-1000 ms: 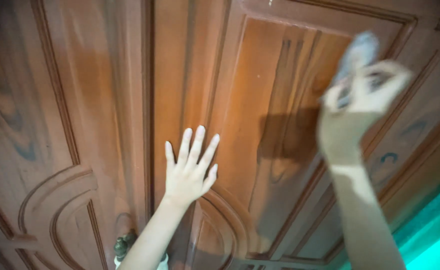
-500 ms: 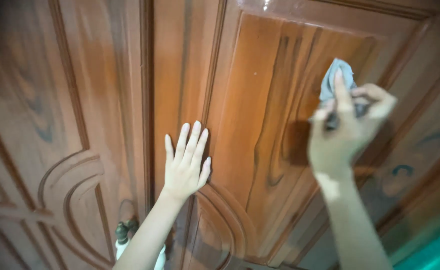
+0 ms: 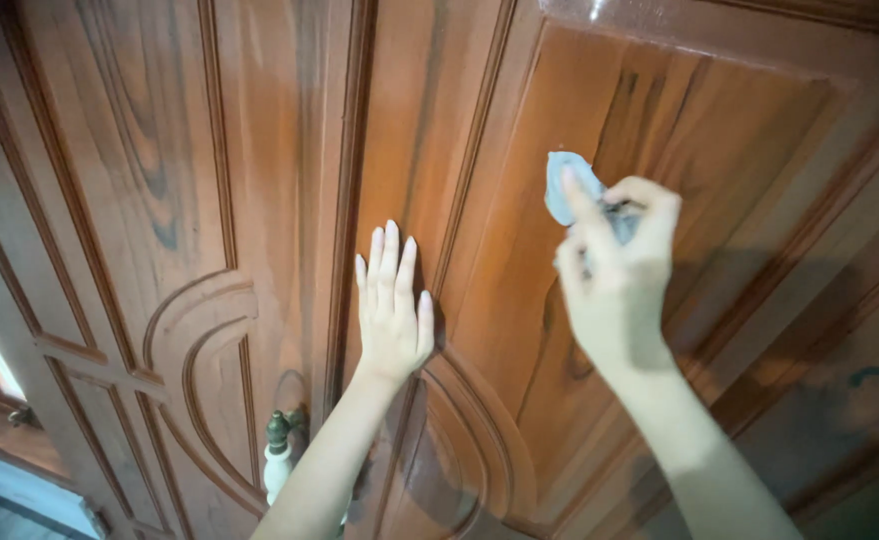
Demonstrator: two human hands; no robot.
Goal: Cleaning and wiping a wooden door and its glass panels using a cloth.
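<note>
**Cloth held against a carved wooden door**

The right hand (image 3: 614, 280) pinches a small pale blue-grey cloth (image 3: 565, 187) between thumb and curled fingers, holding it against the raised upper panel of the right door leaf (image 3: 719, 150). The cloth sits near that panel's left edge, bunched, with its top poking above the fingertips. The left hand (image 3: 392, 310) lies flat on the same leaf, fingers straight and close together, palm on the wood just left of the panel's moulded border. Below the left forearm, near the seam between the two leaves, a dark knob with a white base (image 3: 278, 452) sticks out. The left door leaf (image 3: 139, 200) shows curved carved mouldings.
</note>
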